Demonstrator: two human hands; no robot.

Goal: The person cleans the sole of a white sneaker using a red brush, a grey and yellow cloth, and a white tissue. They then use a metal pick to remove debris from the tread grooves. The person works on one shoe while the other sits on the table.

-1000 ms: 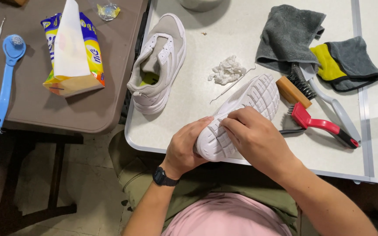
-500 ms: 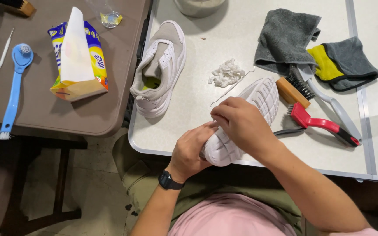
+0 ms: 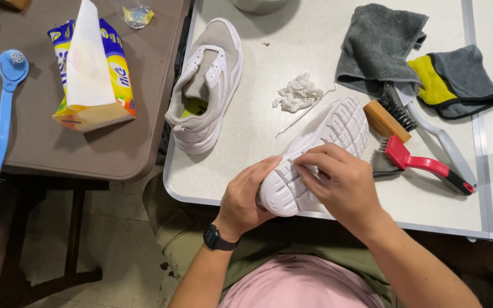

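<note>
**Q:** Head view. State both hands and the workpiece.

**A:** My left hand [image 3: 245, 197] is clamped on the heel of the white sneaker [image 3: 315, 154], which lies sole-up between my hands, toe pointing away from me. My right hand [image 3: 338, 182] rests on the sole, fingertips [image 3: 303, 162] pinched together over the tread grooves. I cannot tell whether they hold anything.

**Q:** Step in hand, and the next move?

**A:** In my judgement, picking or wiping at the tread near the heel. The next move calls for a firm left-hand hold and fine pressure along one groove.

**Q:** Surface and room?

**A:** A white table [image 3: 246, 188], edge at my wrists. Beyond my left hand stands the second sneaker [image 3: 206, 85], upright. Beyond my right hand: a cotton wad [image 3: 298, 94], a thin pick [image 3: 306, 111], a red-handled brush [image 3: 417, 162], a wooden brush [image 3: 389, 117], grey cloths [image 3: 378, 45]. Well to the left, a brown table [image 3: 47, 148] carries a tissue pack [image 3: 89, 68] and a blue brush [image 3: 4, 114]. A bare floor [image 3: 115, 239] lies below.
</note>
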